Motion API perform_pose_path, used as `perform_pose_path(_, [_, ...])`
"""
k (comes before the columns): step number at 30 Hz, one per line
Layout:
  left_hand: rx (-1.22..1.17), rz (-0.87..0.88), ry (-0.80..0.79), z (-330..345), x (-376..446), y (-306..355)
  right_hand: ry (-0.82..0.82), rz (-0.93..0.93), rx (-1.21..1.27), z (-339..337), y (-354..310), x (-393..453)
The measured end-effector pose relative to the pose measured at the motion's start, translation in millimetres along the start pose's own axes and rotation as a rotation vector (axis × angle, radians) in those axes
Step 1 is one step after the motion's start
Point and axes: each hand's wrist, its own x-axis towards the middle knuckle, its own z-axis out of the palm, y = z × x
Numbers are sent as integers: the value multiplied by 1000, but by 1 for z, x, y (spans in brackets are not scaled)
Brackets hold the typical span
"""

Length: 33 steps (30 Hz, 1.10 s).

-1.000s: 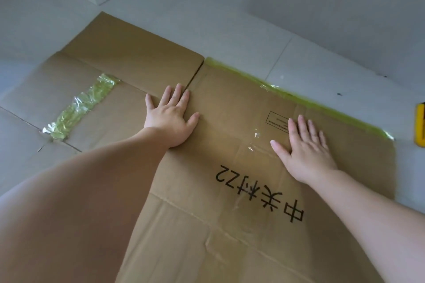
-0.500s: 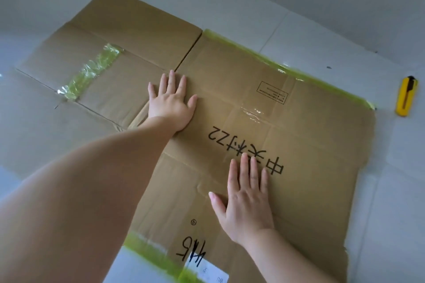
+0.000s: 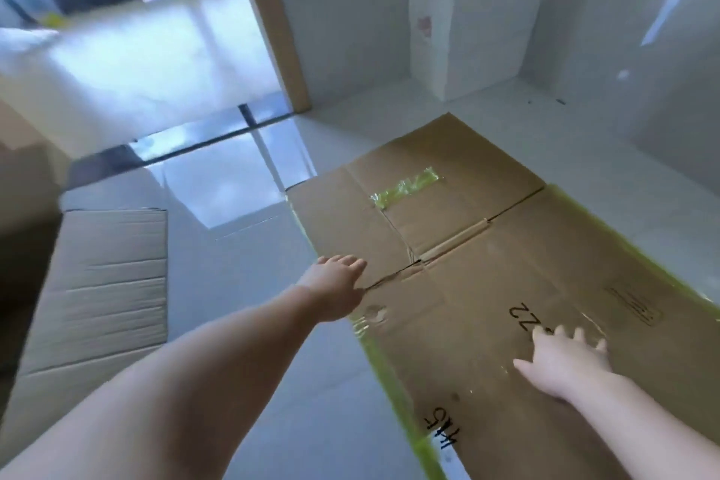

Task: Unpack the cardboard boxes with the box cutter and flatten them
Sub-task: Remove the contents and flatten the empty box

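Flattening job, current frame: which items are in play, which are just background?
In play:
- flattened cardboard box, green tape along its edges
- left hand, at its left edge
- right hand, flat on it
- second flattened cardboard, on the floor to the left

Background:
- white box against the wall
- wooden door frame

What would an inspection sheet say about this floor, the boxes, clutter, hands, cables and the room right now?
Surface: glossy pale tiled floor.
Job's things: flattened box lying open, green tape on it; second flattened box to its left; cutter not in view.
Clutter: white box against the far wall.
Hands: left hand at the box's left edge, right hand flat on it, fingers spread.
Cables: nothing seen.
Surroundings: wooden door frame, window beyond.
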Motion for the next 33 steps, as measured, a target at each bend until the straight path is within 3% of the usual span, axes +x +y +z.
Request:
perform_pose_path(3, [14, -210, 52, -35, -58, -48, 213, -160, -31, -31, -13, -8])
perform_pose_path(6, [33, -406, 88, -55, -117, -80, 311, -312, 35, -56, -42, -20])
perform_pose_path(13, [-25, -847, 160, -64, -218, -133, 445, -597, 196, -67, -105, -51])
perform_pose_path(19, [-30, -1113, 89, -36, -258, -169, 468, -704, 175, -53, -134, -61])
perform_pose_path(28, [-438, -1333, 211, 4, -254, -197, 474, -781, 85, -42, -168, -69])
perform_pose_path(33, [-481, -1375, 188, 3, -250, -207, 484, -834, 92, -56, -193, -80])
